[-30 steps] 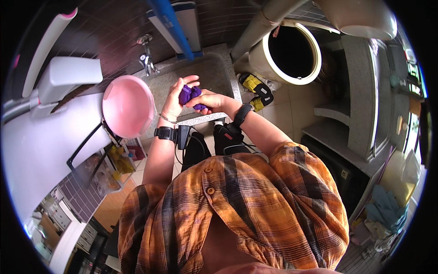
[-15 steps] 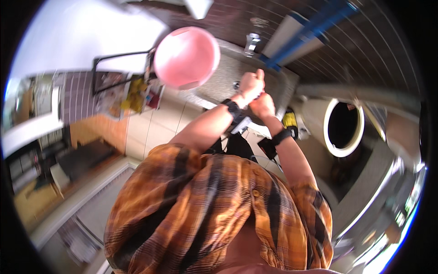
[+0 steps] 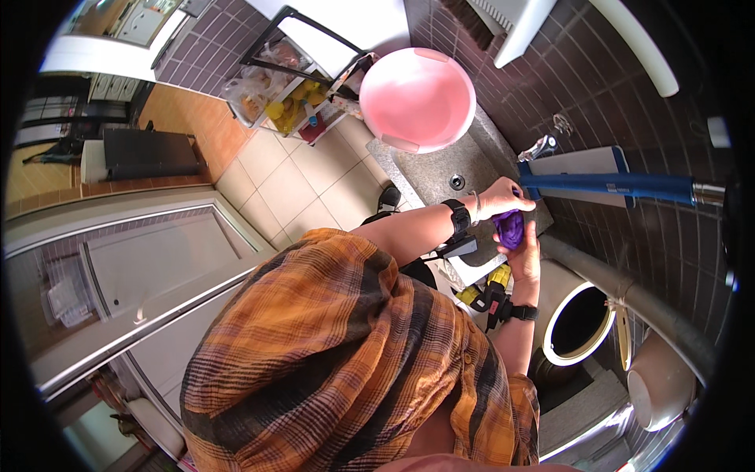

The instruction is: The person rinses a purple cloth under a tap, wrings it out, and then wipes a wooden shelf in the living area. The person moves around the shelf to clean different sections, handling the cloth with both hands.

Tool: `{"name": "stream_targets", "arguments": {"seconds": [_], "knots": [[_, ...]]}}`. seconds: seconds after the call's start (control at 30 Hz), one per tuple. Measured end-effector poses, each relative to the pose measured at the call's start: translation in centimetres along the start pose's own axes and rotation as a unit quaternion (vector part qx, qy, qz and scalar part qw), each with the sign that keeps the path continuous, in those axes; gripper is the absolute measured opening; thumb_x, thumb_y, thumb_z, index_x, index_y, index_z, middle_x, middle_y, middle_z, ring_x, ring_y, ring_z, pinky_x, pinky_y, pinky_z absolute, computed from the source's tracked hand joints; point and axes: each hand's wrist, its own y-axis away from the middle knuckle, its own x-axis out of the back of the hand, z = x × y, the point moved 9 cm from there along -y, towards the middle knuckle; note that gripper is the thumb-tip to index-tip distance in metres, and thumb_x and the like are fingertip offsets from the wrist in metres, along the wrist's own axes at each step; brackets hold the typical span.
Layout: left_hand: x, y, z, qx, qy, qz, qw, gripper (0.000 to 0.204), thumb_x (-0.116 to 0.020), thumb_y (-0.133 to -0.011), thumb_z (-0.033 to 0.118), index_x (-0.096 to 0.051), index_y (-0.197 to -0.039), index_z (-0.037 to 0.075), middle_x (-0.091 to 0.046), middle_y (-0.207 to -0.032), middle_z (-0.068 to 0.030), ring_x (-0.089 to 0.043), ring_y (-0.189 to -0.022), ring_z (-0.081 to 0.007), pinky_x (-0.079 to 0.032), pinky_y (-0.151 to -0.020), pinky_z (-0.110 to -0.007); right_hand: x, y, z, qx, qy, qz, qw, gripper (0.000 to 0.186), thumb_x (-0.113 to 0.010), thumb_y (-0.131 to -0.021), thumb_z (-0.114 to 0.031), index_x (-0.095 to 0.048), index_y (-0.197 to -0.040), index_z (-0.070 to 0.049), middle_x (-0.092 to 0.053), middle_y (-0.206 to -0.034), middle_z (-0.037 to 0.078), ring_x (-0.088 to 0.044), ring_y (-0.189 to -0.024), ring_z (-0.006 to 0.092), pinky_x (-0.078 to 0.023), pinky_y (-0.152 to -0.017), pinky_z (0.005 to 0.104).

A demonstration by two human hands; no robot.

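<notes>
- Fingers of left hand (image 3: 500, 197): narrow, gripping bunched purple cloth (image 3: 511, 230) at one end.
- Right hand (image 3: 524, 258): fingers partly curled, cupping the other end.
- Cloth: between both hands, over grey sink (image 3: 417, 182).

From here, the purple cloth (image 3: 511, 231), below and right of the pink basin (image 3: 418, 98), is partly covered by the left hand (image 3: 501, 198) and right hand (image 3: 525, 258); I can't make out its full shape. The basin itself hides part of the sink (image 3: 425, 179) beneath. Farther below and right of the basin, the pale barrel's (image 3: 554, 277) inside is too dark to read. Left of the basin, the contents of the clear bags (image 3: 253, 96) are too small to tell; above it, the brush (image 3: 469, 22) is cut off at the upper edge.
</notes>
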Motion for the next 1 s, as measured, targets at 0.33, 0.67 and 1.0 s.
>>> {"name": "stream_targets", "arguments": {"seconds": [0.33,0.67,1.0], "knots": [[-1.8,2.2,1.9,0.007,0.049,-0.138,0.989,0.026,-0.051,-0.099,0.018,-0.066,-0.109,-0.001,-0.072,-0.085,-0.0113,-0.067,-0.082,-0.0177,-0.054,-0.08,-0.033,-4.3,-0.8,1.5,-0.098,-0.075,-0.135,0.983,0.051,-0.072,-0.085,-0.022,-0.049,-0.127,-0.004,-0.064,-0.102,0.015,-0.06,-0.061,0.0172,-0.044,-0.04,0.0202],[2.6,-1.9,-3.2,-0.002,-0.064,0.16,0.985,0.034,-0.051,-0.095,0.017,-0.064,-0.071,-0.002,-0.061,-0.058,-0.0097,-0.06,-0.05,-0.0192,-0.046,-0.05,-0.036,-4.5,-4.7,-0.3,0.138,0.514,0.053,0.845,0.033,-0.077,-0.075,-0.021,-0.06,-0.097,-0.003,-0.067,-0.077,0.01,-0.066,-0.068,0.0239,-0.052,-0.06,0.0355],[2.6,-1.8,-4.5,-0.013,-0.02,0.164,0.986,0.034,-0.055,-0.089,0.022,-0.063,-0.065,-0.001,-0.064,-0.064,-0.0175,-0.065,-0.061,-0.0256,-0.049,-0.059,-0.04,-3.2,-4.1,-0.4,0.172,0.574,0.178,0.781,0.048,-0.08,-0.073,-0.028,-0.059,-0.105,0.0,-0.069,-0.091,0.017,-0.07,-0.078,0.0289,-0.056,-0.065,0.0382]]}}
